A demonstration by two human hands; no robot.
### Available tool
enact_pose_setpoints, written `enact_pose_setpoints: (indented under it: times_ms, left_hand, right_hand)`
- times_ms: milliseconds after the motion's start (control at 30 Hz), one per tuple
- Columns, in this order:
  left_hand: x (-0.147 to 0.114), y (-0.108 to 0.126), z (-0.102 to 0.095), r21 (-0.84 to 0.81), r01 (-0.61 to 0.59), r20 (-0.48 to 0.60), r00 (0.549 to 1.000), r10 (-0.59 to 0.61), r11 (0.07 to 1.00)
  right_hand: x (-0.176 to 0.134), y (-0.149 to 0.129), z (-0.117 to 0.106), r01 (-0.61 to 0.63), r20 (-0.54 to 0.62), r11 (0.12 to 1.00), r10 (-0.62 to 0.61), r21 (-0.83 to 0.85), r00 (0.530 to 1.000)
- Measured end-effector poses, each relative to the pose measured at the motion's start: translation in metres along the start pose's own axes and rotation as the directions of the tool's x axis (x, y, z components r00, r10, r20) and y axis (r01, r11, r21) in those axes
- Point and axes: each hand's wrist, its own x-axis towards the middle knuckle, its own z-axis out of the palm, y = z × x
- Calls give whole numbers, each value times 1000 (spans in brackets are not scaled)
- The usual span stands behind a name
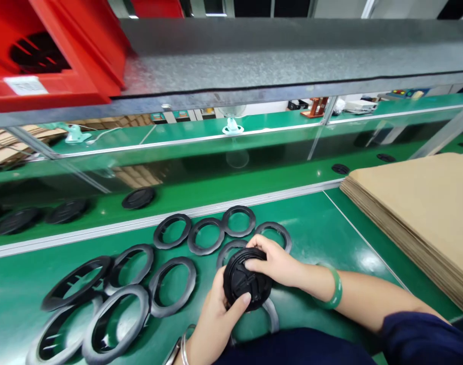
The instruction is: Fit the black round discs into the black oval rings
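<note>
Both hands grip a round black plastic part (243, 276) with raised ribs on its face, held up above the green table (315, 223). My left hand (221, 309) holds its lower left rim, the thumb pressed on the face. Around the upper right edge closes my right hand (273, 261), its thumb also on the face. Behind and below lie black rings, among them one ring (274, 314) partly hidden under the part. Another ring (205, 236) lies flat beyond the hands, and a larger ring (115, 324) leans among others at the left.
A green conveyor belt (216, 185) runs behind the table, carrying several round black parts such as this disc (138, 197). Stacked cardboard sheets (417, 187) stand at right. Overhead, a metal shelf (254, 71) holds a red bin (83, 76).
</note>
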Motion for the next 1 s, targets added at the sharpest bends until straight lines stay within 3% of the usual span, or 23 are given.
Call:
enact_pose_setpoints:
  times_ms: [100,233,367,467,533,633,700,767,833,900,933,1000]
  left_hand:
    - [4,4,-1,118,-42,-56,997,49,992]
    - [5,11,1,230,-69,-81,993,90,971]
    - [-1,15,2,260,-83,-73,992,105,962]
    - [-1,15,-10,217,-153,-57,984,169,964]
    - [6,11,-24,271,-202,-125,962,243,941]
    - [23,-4,-48,609,-174,-231,894,383,774]
    - [35,-20,-59,781,-142,-197,868,456,608]
    - [43,-34,-65,841,-133,-165,861,482,525]
    - [46,-42,-68,827,-111,-204,854,479,551]
    - [46,-38,-69,746,-87,-304,838,453,660]
    - [44,-32,-69,677,-78,-364,828,425,731]
    - [41,-17,-66,464,-105,-453,825,337,880]
  right_hand:
    - [-6,-7,-3,-73,162,997,67,28,985]
    - [-10,0,5,-93,52,992,97,-84,994]
    - [-10,8,12,-122,13,989,124,-80,992]
    - [-3,6,4,-112,28,991,110,79,994]
    - [6,4,-8,-113,-17,950,123,292,992]
    - [20,4,-29,-128,-105,807,229,577,968]
    - [27,7,-42,-147,-115,718,303,681,946]
    - [32,12,-54,-158,-107,645,351,748,930]
    - [37,18,-63,-167,-92,610,370,775,925]
    - [48,25,-72,-166,-94,653,344,739,934]
    - [57,28,-76,-146,-117,715,304,684,946]
    - [83,32,-83,-20,-237,914,126,406,963]
